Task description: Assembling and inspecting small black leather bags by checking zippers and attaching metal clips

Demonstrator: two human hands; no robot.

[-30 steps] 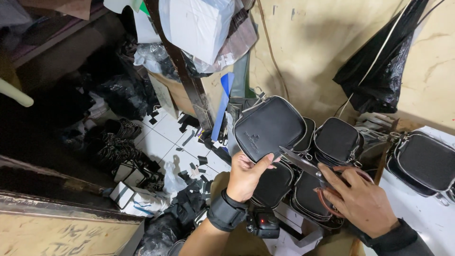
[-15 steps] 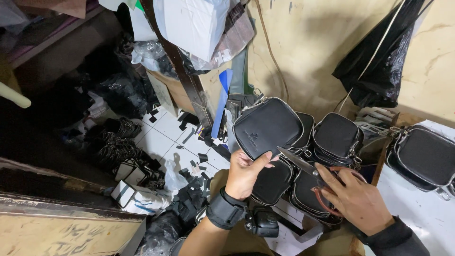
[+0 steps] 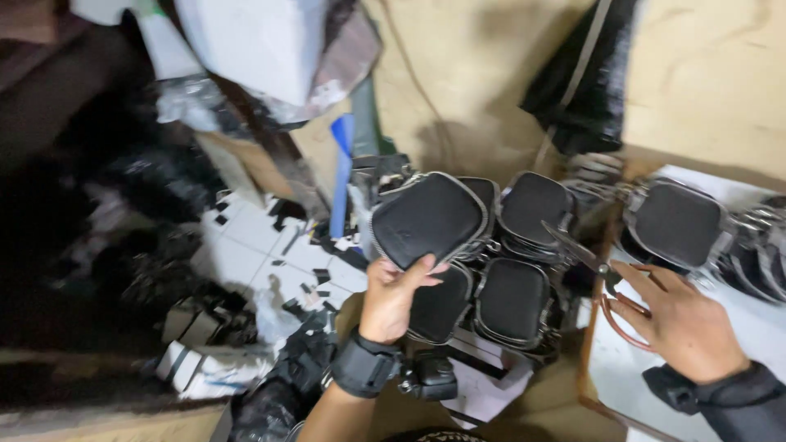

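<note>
Up in the left hand (image 3: 391,296), the grip pinches one black pouch (image 3: 428,218) by its bottom edge, above the other pouches (image 3: 512,299). Right hand (image 3: 679,323) has its fingers through the scissors (image 3: 610,286), by the white worktop (image 3: 737,336). Trimming seems next; the blades must meet the pouch.

Black pouch (image 3: 430,217) with silver zip, copper-handled scissors (image 3: 610,299), white floor tiles (image 3: 246,250), black wrist strap (image 3: 364,368)
</note>
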